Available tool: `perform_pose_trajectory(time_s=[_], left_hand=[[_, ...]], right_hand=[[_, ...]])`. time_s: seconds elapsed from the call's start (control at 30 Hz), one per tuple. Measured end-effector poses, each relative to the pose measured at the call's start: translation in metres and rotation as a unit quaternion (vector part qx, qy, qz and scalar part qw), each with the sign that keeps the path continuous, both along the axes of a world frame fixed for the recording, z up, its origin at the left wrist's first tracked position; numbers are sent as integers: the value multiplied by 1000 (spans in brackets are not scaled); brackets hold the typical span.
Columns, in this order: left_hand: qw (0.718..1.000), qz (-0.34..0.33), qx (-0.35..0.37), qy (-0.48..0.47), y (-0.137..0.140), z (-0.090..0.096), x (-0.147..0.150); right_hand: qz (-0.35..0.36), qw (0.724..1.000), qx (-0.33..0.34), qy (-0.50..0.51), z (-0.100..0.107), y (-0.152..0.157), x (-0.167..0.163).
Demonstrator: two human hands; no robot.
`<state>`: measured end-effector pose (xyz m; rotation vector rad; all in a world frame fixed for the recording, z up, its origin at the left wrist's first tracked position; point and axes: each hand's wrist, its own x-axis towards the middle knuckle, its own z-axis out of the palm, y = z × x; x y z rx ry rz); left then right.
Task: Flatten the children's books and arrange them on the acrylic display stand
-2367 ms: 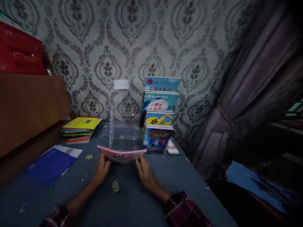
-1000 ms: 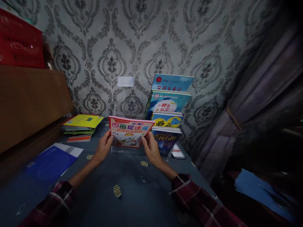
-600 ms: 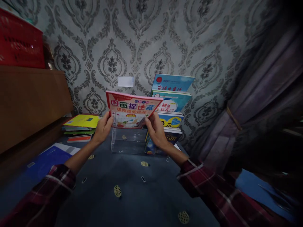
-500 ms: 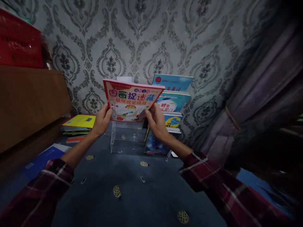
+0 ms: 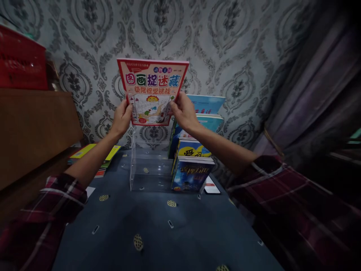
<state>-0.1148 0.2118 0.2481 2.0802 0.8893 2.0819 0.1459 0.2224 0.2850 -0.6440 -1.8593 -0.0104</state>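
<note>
A red-bordered picture book point(image 5: 153, 92) with large Chinese characters and a smiling sun on its cover is held upright in front of me. My left hand point(image 5: 122, 118) grips its lower left edge, and my right hand point(image 5: 184, 111) grips the lower right edge. Both thumbs lie on the front cover; the other fingers are mostly hidden behind. Beneath the book stands a clear acrylic tiered rack point(image 5: 152, 177). Its right side carries several books in rows, with a dark blue book point(image 5: 190, 175) at the front and a light blue book point(image 5: 208, 103) at the back.
A stack of books with a yellow cover point(image 5: 113, 152) lies left of the rack. On the right, a phone-like white-screened object point(image 5: 211, 185) rests on the dark blue tablecloth point(image 5: 155, 233). A brown cabinet point(image 5: 39, 128) bears a red basket point(image 5: 21, 60). Patterned wall behind; a curtain point(image 5: 287, 94) hangs right.
Both hands have raised the picture book and moved it slightly left, and its cover now faces me more squarely. More of the rack and the front books shows below.
</note>
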Motion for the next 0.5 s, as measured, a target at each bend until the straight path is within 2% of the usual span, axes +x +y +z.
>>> perform_pose_trajectory(time_s=[0.2,0.43,0.5], left_hand=[[996,-29,-59,-64,21,-11,4],[987,-44,-129,-83,25,-22,4],[985,-38,-146,-83,26,-24,2]], right_hand=[[-48,998,-33,-34,8,7,-3],[-135,982,-91,-99,22,12,-5],[-132,981,-88,-109,23,19,-5]])
